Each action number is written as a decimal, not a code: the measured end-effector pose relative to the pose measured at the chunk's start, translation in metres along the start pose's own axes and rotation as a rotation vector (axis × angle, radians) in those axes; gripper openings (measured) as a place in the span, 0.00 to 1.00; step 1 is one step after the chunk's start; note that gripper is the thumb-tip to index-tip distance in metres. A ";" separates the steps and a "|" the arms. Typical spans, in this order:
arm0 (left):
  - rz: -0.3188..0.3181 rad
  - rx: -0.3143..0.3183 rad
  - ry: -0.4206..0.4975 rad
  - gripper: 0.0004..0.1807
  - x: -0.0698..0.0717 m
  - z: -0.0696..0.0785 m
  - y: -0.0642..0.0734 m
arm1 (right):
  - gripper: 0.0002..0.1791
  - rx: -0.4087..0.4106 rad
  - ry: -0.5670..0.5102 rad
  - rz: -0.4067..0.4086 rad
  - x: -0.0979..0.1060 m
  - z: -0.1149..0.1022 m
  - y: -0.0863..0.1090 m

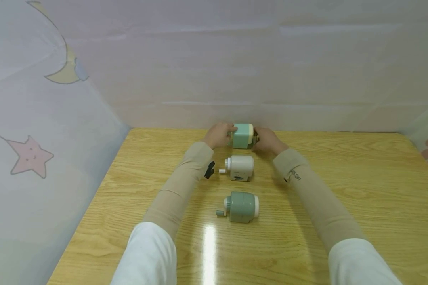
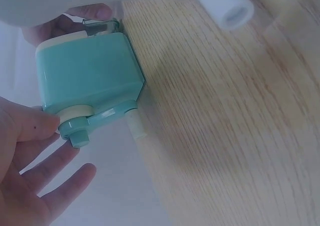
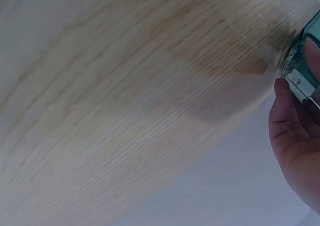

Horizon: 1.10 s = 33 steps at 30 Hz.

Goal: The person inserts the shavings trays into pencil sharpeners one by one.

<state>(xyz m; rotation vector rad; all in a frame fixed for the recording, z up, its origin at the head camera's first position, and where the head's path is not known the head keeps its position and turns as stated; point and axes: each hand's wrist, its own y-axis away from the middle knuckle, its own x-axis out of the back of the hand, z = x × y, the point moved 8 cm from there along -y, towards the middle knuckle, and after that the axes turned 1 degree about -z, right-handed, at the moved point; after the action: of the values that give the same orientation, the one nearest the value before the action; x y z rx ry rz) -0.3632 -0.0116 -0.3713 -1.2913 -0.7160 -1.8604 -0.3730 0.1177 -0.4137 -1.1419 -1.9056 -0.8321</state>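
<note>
A turquoise and cream hand-crank pencil sharpener [image 1: 241,136] sits at the table's far edge between both hands. My left hand [image 1: 218,135] pinches its crank side, the thumb on the cream collar [image 2: 75,112] and the other fingers spread beneath. The crank arm [image 2: 111,115] with its pale handle points away from those fingers. On the opposite end, my right hand [image 1: 267,140] holds the clear shavings drawer [image 3: 298,78] between thumb and fingers; part of this grip is cut off by the right wrist view's edge. A white label shows on the drawer.
Nearer on the wooden table [image 1: 342,170] stand a white crank sharpener [image 1: 241,166] and a dark green one [image 1: 242,207], in a line. Both cranks face left. A pale fabric backdrop [image 1: 235,79] rises right behind the far edge.
</note>
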 end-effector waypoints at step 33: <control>0.012 -0.006 0.017 0.24 0.001 0.000 0.001 | 0.38 -0.037 -0.112 0.037 -0.002 0.001 -0.004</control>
<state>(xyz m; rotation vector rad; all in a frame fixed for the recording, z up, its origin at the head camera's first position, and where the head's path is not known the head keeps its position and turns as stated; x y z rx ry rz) -0.3627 -0.0121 -0.3701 -1.2792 -0.6924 -1.8633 -0.3761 0.1165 -0.4168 -1.2662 -1.9603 -0.8014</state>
